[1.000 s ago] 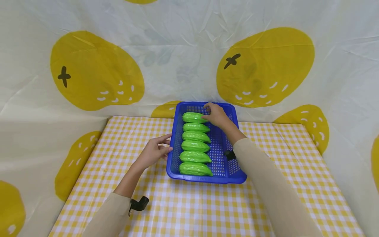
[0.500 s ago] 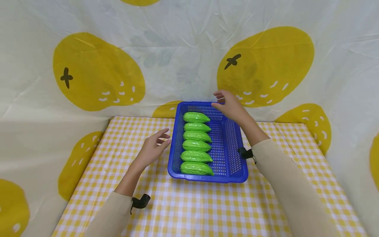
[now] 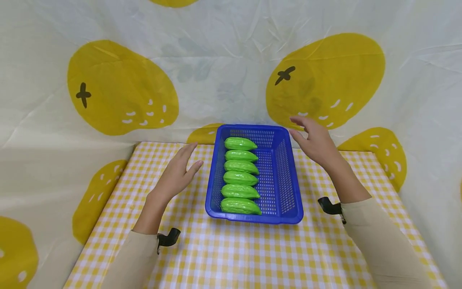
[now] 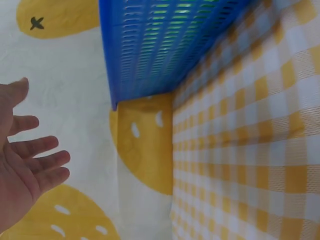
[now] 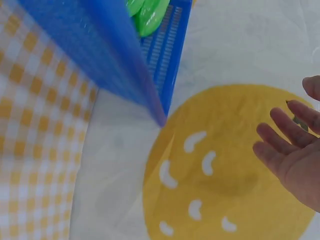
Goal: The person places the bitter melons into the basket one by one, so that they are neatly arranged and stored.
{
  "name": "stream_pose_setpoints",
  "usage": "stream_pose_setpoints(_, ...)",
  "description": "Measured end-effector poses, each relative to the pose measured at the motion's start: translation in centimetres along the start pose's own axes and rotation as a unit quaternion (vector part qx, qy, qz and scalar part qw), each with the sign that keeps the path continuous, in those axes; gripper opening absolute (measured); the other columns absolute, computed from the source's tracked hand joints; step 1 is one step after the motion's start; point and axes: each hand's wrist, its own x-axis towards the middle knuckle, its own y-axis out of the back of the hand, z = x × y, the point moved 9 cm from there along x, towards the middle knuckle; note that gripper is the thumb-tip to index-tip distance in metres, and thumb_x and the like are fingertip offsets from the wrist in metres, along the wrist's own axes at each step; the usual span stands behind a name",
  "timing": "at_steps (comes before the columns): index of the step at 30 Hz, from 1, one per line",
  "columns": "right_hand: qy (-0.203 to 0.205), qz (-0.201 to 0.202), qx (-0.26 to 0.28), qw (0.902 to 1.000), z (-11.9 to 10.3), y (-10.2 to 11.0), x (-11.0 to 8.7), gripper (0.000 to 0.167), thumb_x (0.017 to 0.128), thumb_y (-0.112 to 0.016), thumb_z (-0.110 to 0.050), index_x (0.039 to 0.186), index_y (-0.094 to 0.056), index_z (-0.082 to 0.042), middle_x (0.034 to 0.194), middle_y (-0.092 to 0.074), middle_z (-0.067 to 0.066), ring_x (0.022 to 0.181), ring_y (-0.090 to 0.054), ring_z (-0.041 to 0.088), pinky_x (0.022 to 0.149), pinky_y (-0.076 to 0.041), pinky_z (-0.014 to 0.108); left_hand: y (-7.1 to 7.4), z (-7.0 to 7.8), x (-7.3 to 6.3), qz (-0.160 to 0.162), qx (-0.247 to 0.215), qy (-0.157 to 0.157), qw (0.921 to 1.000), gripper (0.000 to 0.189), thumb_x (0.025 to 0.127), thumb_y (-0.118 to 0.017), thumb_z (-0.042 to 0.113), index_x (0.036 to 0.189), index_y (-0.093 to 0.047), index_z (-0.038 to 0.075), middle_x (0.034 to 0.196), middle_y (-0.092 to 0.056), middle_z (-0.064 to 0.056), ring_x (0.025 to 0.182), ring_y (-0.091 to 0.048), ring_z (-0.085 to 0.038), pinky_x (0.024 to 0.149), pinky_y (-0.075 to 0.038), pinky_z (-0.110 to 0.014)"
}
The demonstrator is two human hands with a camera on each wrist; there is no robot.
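Note:
A blue plastic basket (image 3: 254,218) with slotted walls stands on the table, long side running away from me. Several glossy green bitter melons (image 3: 241,178) lie crosswise in one column along its left side, pointed ends to the right. My left hand (image 3: 175,173) hovers left of the basket, fingers extended and thumb apart, holding nothing. Past the basket's far right corner is my right hand (image 3: 315,140), its fingers loosely bent and nothing in them. Both wrist views show bare palms, the left hand (image 4: 30,160) and right hand (image 5: 295,145) each apart from the basket.
A yellow and white checked cloth (image 3: 231,257) covers the table. Behind it and at the sides hangs a white curtain (image 3: 220,80) with large yellow fruit prints, close to the basket's far rim. A black wrist camera mount (image 3: 169,237) sticks out from the left sleeve.
My right hand has lifted from the farthest bitter melon and moved right, out over the basket's far right corner. My left hand has left the basket's left rim and drawn away slightly.

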Motion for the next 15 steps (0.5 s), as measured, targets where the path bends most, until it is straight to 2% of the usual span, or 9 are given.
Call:
stream_pose_setpoints(3,0.007,0.011,-0.051,0.9986,0.4,0.8,-1.2,0.053,0.11,-0.05,-0.032,0.158,-0.042,-0.009,0.16,-0.043,0.02,0.148,-0.037,0.044,0.12,-0.034,0.068,0.4,0.0,0.0,0.0,0.032,0.005,0.9995,0.069,0.109,-0.049,0.046,0.166,-0.024,0.015,0.168,-0.028,-0.018,0.154,-0.029,-0.041,0.124,-0.033,-0.064)
stream_pose_setpoints(7,0.021,0.015,-0.102,0.9944,1.4,0.9,-2.6,0.057,0.11,-0.05,-0.029,0.159,-0.037,-0.004,0.164,-0.033,0.024,0.15,-0.03,0.048,0.121,-0.03,0.071,0.5,-0.2,-0.1,0.0,0.066,0.014,0.9977,0.071,0.108,-0.05,0.046,0.166,-0.024,0.013,0.17,-0.023,-0.018,0.156,-0.025,-0.041,0.125,-0.032,-0.064)
stream_pose_setpoints(11,0.052,0.038,-0.178,0.9819,2.1,0.8,-4.2,0.059,0.107,-0.058,-0.023,0.156,-0.039,0.002,0.165,-0.029,0.027,0.148,-0.029,0.053,0.118,-0.029,0.076,-0.1,-0.6,-0.2,-0.009,0.095,0.012,0.9954,0.073,0.108,-0.052,0.044,0.166,-0.022,0.011,0.171,-0.019,-0.02,0.157,-0.021,-0.042,0.126,-0.029,-0.064)
stream_pose_setpoints(15,0.048,0.052,-0.237,0.969,3.6,0.4,-5.7,0.061,0.105,-0.061,-0.024,0.156,-0.039,0.002,0.167,-0.023,0.028,0.15,-0.023,0.057,0.116,-0.022,0.083,-1.1,-1.2,-0.3,-0.017,0.143,0.002,0.9896,0.074,0.108,-0.052,0.045,0.166,-0.022,0.009,0.17,-0.018,-0.024,0.156,-0.019,-0.046,0.127,-0.024,-0.066)
